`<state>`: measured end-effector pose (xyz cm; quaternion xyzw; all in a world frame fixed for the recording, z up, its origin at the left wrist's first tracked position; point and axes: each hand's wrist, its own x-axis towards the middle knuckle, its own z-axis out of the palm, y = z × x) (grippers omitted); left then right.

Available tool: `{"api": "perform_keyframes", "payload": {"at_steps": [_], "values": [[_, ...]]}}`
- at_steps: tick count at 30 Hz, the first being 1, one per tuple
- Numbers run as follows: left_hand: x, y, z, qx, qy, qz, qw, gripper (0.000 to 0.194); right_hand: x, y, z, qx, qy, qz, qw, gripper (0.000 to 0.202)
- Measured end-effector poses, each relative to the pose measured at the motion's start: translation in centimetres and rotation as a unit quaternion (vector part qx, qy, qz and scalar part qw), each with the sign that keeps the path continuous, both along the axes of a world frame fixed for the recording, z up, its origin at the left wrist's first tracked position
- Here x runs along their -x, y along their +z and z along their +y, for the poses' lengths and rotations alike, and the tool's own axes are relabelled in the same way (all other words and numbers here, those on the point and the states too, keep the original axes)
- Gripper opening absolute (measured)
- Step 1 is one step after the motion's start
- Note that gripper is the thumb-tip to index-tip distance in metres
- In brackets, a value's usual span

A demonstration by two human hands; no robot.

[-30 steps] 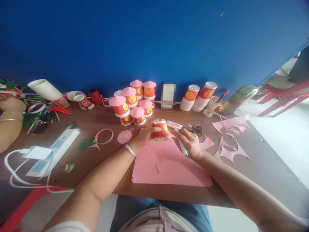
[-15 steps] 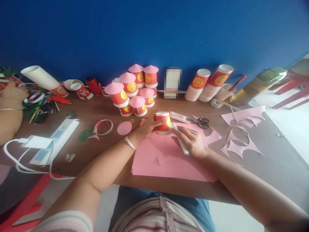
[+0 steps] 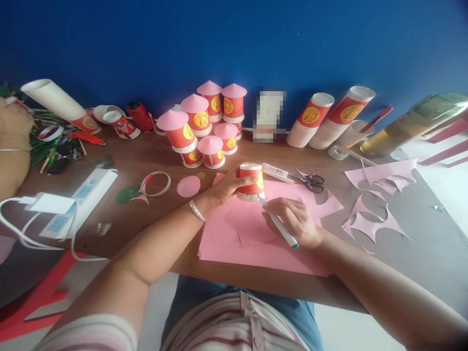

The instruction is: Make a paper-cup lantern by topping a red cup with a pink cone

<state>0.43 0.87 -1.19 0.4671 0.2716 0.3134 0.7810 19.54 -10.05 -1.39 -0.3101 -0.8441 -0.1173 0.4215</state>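
An upside-down red paper cup with a gold emblem and a patterned white rim is over the pink paper sheets. My left hand is closed on the cup's left side, thumb across its front. In my right hand is a white marker with a green end, its tip at the cup's lower rim. Behind the cup lie an orange-and-white marker and black-handled scissors.
Cups with pink cone tops stand at the back. Stacked cups, a tape roll and a bottle are right of them. Pink scraps lie right, a power strip left. Another person's hand is at far left.
The view has shifted slightly. The right hand has moved down and right relative to the cup, and the marker's tip has gone from the cup's side to its lower rim.
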Motion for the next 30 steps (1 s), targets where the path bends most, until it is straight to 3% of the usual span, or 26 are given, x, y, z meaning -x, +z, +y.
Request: {"api": "perform_keyframes", "payload": {"at_steps": [11,21,26,30], "values": [[0.0,0.6,-0.2,-0.033,-0.007,-0.001,0.999,0.037,0.0,-0.3,0.1,0.023,0.006,-0.020,1.000,0.026],[0.1,-0.8,0.4,-0.023,0.021,-0.040,0.999,0.041,-0.1,-0.4,0.2,-0.007,0.010,-0.004,1.000,0.023],[0.3,-0.6,0.4,-0.018,-0.013,-0.045,0.999,0.039,-0.2,-0.1,0.2,-0.012,0.008,0.003,1.000,0.024],[0.2,-0.4,0.1,-0.027,0.003,-0.031,0.999,0.042,-0.1,0.1,0.2,-0.006,0.021,-0.015,1.000,0.025]]}}
